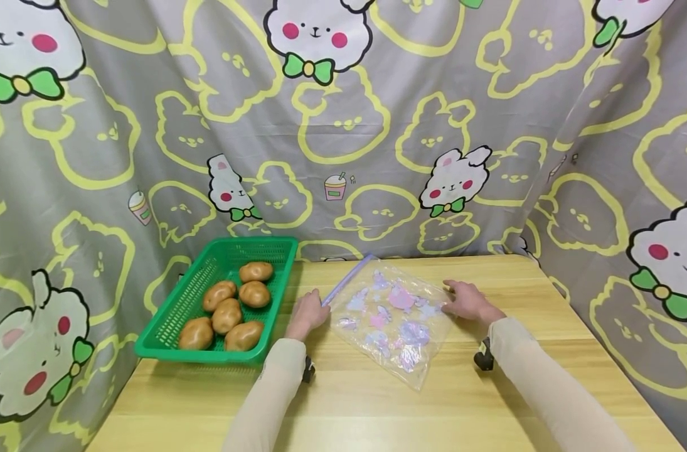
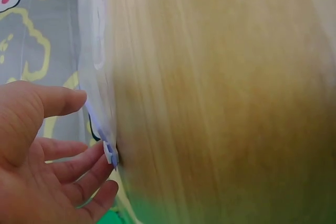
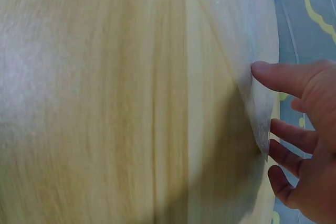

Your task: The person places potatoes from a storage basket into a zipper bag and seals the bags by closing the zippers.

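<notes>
One green basket (image 1: 207,356) holds six potatoes (image 1: 227,316); just right of it, on the desk (image 1: 366,414), one clear printed bag (image 1: 385,320) lies between two hands; the left hand's (image 1: 311,311) grip is apart, thumb and fingers spaced along the purple zip (image 1: 349,278); the right hand's (image 1: 468,300) grip is also apart, touching the opposite edge.

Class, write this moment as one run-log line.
clear bag: lying on table | left hand: touching purple seal | right hand: touching bag's right side | green basket: left of bag, holds six potatoes
</notes>
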Motion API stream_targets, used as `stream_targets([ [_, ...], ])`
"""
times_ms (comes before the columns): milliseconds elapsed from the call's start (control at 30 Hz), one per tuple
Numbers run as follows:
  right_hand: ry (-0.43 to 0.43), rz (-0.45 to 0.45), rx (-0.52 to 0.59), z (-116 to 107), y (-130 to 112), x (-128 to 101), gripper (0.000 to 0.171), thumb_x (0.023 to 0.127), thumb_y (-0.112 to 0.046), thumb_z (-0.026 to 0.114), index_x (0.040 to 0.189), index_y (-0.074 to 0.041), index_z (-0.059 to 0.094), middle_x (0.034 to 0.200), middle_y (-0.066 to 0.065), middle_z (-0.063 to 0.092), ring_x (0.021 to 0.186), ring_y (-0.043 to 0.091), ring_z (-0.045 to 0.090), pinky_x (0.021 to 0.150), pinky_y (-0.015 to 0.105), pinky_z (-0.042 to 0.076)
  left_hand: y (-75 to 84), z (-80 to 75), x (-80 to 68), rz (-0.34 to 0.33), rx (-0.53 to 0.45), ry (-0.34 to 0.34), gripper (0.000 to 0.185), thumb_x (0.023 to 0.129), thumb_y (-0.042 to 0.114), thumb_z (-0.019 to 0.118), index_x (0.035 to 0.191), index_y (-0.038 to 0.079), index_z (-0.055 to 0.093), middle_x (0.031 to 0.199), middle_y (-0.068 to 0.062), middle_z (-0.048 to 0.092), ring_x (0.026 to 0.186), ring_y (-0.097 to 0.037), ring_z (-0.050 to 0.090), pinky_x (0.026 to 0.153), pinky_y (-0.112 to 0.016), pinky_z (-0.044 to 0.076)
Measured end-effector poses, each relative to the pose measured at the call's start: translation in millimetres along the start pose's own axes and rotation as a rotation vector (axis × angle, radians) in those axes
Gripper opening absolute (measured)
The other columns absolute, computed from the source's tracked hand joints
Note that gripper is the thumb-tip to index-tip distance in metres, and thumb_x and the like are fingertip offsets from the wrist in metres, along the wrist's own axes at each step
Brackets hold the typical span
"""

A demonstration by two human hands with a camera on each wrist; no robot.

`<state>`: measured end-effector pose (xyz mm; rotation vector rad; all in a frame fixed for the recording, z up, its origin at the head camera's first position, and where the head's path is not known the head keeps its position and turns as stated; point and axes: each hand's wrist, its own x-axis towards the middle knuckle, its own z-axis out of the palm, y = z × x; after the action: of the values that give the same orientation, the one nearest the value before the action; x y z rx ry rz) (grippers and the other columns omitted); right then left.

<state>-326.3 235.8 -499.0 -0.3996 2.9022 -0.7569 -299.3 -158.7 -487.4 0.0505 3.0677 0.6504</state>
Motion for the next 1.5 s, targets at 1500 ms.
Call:
stream_targets([
  [1500,0.169,-0.055,0.169,-8.9,-12.9,-22.4,0.013,0.085,-0.007,0.061,0.096,0.001,0.062,0.082,0.004,0.058,0.074,0.018,0.052,0.063,0.032,0.044,12.9,-21.1,-3.2,0.06,-0.339,0.119,0.015,0.09,0.002,0.041,0.1,0.002,0.052,0.076,-0.008,0.055,0.063,-0.02,0.05,0.056,-0.032,0.043],
])
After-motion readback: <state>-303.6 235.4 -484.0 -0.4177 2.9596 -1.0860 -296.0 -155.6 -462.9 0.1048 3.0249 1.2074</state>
